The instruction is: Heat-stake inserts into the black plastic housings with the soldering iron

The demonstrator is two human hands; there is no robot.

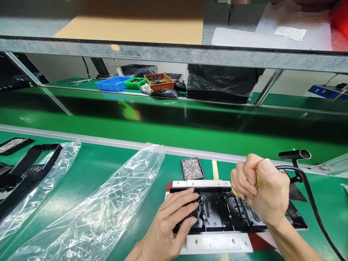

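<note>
The left hand (pixel 174 219) is laid open, its fingers spread over the left end of a black panel (pixel 214 214), while a corded screwdriver (pixel 234 192) with a yellow body is gripped in the closed right hand (pixel 263 190). The panel is set in the lower right of the frame, between and beneath the hands; the driver's tip is pointed down over its middle, though contact cannot be told. Around the hands, room is bounded at the far side by a metal rail (pixel 187 149) and at the left by a clear plastic bag (pixel 116 199), with a strip of green counter (pixel 144 224) shown between bag and panel. The panel's right end is extended past the white fixture (pixel 217 243) by which it is supported. Its inner face is turned up: glossy, long and shallow, edged with a thin rim, and dotted with small posts and ribs. Just beyond its far edge, a small tray (pixel 192 168) is filled with metal pieces. At the right, a silver tube (pixel 295 154) is held on a stand near the black cord (pixel 310 192).
</note>
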